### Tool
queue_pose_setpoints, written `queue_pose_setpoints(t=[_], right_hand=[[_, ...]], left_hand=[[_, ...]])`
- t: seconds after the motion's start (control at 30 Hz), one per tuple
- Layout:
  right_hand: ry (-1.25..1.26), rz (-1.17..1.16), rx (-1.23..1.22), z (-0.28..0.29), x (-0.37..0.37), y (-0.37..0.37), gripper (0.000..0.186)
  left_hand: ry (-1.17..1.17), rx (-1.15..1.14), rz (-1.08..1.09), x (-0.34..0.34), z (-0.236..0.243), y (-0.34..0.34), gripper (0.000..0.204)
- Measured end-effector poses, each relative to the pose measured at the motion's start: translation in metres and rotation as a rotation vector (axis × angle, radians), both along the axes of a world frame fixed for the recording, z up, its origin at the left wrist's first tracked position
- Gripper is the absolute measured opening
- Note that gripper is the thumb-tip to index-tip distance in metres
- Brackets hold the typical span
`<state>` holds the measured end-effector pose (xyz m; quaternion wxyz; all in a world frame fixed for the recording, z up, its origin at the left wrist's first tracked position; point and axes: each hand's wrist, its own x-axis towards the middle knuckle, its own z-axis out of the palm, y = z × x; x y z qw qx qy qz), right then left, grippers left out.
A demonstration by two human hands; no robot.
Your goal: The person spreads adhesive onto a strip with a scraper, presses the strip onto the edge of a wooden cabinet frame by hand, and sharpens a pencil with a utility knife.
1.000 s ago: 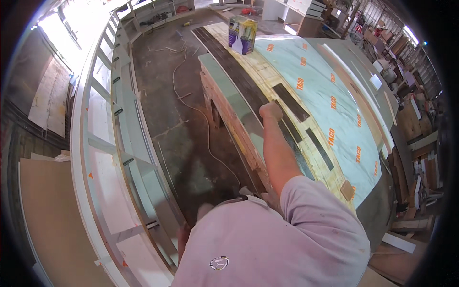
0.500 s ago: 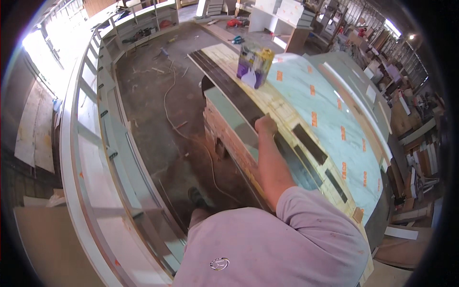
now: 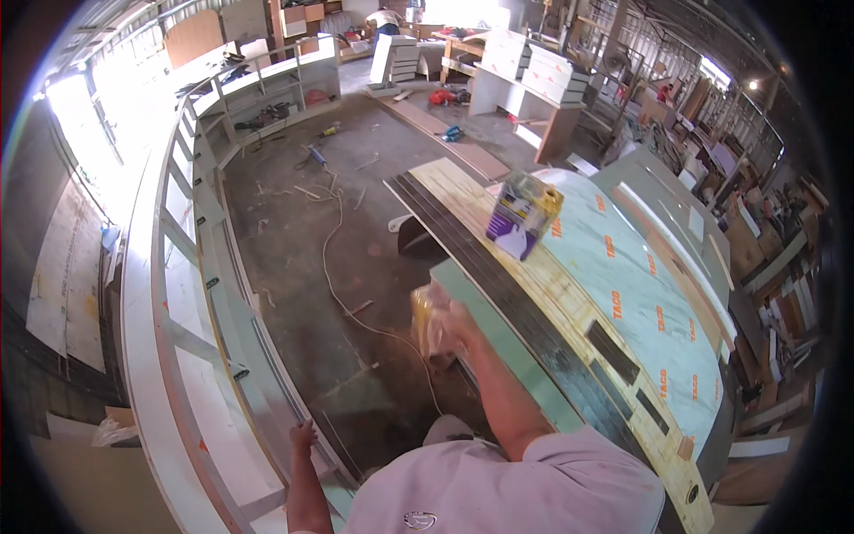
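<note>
My right hand (image 3: 455,327) is beside the long pale green panel (image 3: 507,343), its fingers closed round a yellowish thing with a shiny, clear-looking cover (image 3: 425,313). Motion blur hides its exact kind. On the left, my left hand (image 3: 304,434) hangs near the white cabinet frame (image 3: 191,343), fingers loosely bent and apart, with nothing seen in it. Dark strips (image 3: 485,245) lie side by side along the edge of a pale wooden board (image 3: 543,276). A square purple-and-yellow tin (image 3: 523,216) stands on that board.
A pale sheet with orange print (image 3: 623,258) spreads right of the board. A cable (image 3: 331,271) and wood scraps lie on the concrete floor (image 3: 285,222). White cabinets (image 3: 525,80) stand at the back; timber offcuts (image 3: 792,311) crowd the right. Far off, a person (image 3: 384,20) bends over.
My right hand has left the dark strips and moved left and down, to the yellowish thing beside the green panel. My left hand has come into view. The view has shifted.
</note>
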<state>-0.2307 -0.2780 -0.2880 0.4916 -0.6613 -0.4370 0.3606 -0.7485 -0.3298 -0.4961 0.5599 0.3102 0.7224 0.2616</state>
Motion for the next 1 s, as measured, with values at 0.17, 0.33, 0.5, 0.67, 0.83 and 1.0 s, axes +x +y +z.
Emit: queue_pose_setpoints(t=[0.17, 0.33, 0.5, 0.67, 0.83, 1.0], right_hand=[[-0.075, 0.242, -0.032, -0.002, -0.002, -0.028, 0.057], [0.204, 0.158, -0.360, 0.051, 0.062, -0.055, 0.029], [0.381, -0.171, -0.159, 0.083, 0.148, -0.077, 0.023], [0.416, -0.455, 0.028, 0.093, 0.206, -0.084, 0.026], [0.554, -0.762, 0.201, 0.078, 0.219, -0.134, 0.029], [0.601, -1.040, 0.284, 0.083, 0.183, -0.194, 0.030]], left_hand=[[-0.212, 0.030, -0.038, 0.031, -0.005, 0.044, 0.037], [-0.356, -0.054, -0.185, 0.136, 0.015, 0.069, 0.032], [-0.346, 0.247, -0.547, 0.290, 0.136, 0.157, 0.030], [-0.261, 0.637, -0.777, 0.419, 0.201, 0.250, 0.045], [-0.365, 0.634, -0.962, 0.540, 0.269, 0.282, 0.070], [-0.380, 0.756, -1.131, 0.643, 0.269, 0.330, 0.124]])
